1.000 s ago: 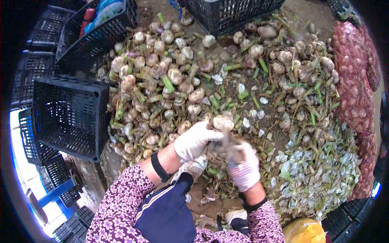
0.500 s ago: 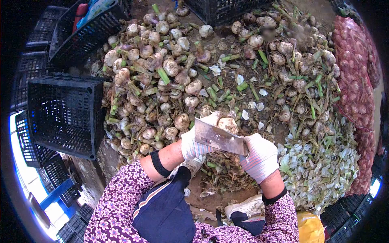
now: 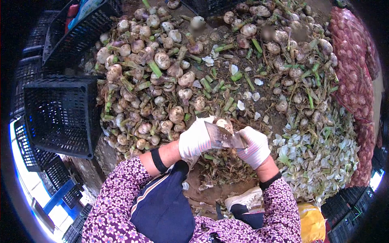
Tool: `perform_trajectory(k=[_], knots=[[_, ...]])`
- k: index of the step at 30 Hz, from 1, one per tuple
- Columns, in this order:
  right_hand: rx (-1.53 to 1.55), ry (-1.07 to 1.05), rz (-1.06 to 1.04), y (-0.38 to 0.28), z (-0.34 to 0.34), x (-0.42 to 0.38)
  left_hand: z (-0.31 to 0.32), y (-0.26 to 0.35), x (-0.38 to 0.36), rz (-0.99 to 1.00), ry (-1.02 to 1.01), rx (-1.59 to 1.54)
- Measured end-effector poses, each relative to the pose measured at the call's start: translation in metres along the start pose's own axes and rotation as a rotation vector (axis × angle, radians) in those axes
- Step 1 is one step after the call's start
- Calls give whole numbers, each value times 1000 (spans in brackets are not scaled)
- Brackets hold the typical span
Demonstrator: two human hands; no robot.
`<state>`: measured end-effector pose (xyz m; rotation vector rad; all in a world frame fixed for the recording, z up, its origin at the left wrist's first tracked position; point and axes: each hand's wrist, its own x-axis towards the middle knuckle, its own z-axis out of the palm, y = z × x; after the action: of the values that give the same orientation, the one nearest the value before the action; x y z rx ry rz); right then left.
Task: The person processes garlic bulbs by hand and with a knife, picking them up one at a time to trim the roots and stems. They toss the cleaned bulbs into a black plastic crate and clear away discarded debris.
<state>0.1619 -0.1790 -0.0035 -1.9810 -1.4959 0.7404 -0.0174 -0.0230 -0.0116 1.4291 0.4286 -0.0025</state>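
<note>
My left hand (image 3: 195, 138), in a white knit glove, is closed on a garlic bulb (image 3: 222, 124) above the pile in the head view. The blade covers its fingertips and part of the bulb. In my gloved right hand (image 3: 255, 147) is a cleaver (image 3: 219, 136), its broad metal blade reaching left in front of the bulb. Whether its edge touches the bulb cannot be made out. Loose trimmings (image 3: 227, 172) of stalk and skin lie below both hands.
Heaped garlic bulbs (image 3: 162, 60) with cut green stalks cover the ground ahead. At left lies a black plastic crate (image 3: 87, 117) on its side. Pale peelings (image 3: 320, 158) spread at right beside red mesh sacks (image 3: 350, 69). Shoes and a yellow bag (image 3: 311, 222) are near the bottom.
The cleaver blade has tilted more steeply across the bulb, its left end moving right. Both hands have shifted slightly, and the whole view has moved a little.
</note>
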Motion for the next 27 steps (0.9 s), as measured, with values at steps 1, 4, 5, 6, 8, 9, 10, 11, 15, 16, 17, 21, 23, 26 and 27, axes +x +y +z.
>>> perform_trajectory(k=[1, 4, 5, 6, 8, 9, 10, 11, 15, 16, 17, 21, 23, 26, 27], knots=[[31, -11, 7, 1, 5, -7, 6, 3, -3, -92, -5, -216], [-127, -140, 326, 31, 17, -34, 13, -2, -23, -196, -49, -371], [-140, -152, 480, 45, 12, -60, -2, 30, -25, -158, -71, -100], [-164, -165, 597, 58, 7, -69, -18, 62, -21, -100, -58, 176], [-107, -34, 486, 60, 5, -67, -19, 71, -8, -286, -49, 148], [-43, 92, 409, 50, -1, -82, -10, 71, -10, -232, -77, 198], [49, 69, 485, 31, -11, -64, -12, 68, -3, -139, -86, 288], [127, 67, 501, 22, -18, -46, -13, 57, -3, 18, -133, 353], [229, -68, 446, -1, -35, -18, -2, 42, 7, 308, -284, 786], [246, -104, 417, -6, -38, -13, 0, 44, 7, 311, -282, 784], [217, -122, 358, -8, -38, -9, 2, 48, 9, 274, -385, 870], [235, -308, 385, -8, -34, 3, 1, 46, 12, 327, -447, 951], [232, -341, 414, 13, -15, -7, -5, 49, 10, 331, -379, 964], [40, -190, 676, 30, -23, -17, -67, 80, 0, 427, 111, 1025], [-48, 14, 596, 42, -28, -24, -88, 104, -9, 359, 350, 1201]])
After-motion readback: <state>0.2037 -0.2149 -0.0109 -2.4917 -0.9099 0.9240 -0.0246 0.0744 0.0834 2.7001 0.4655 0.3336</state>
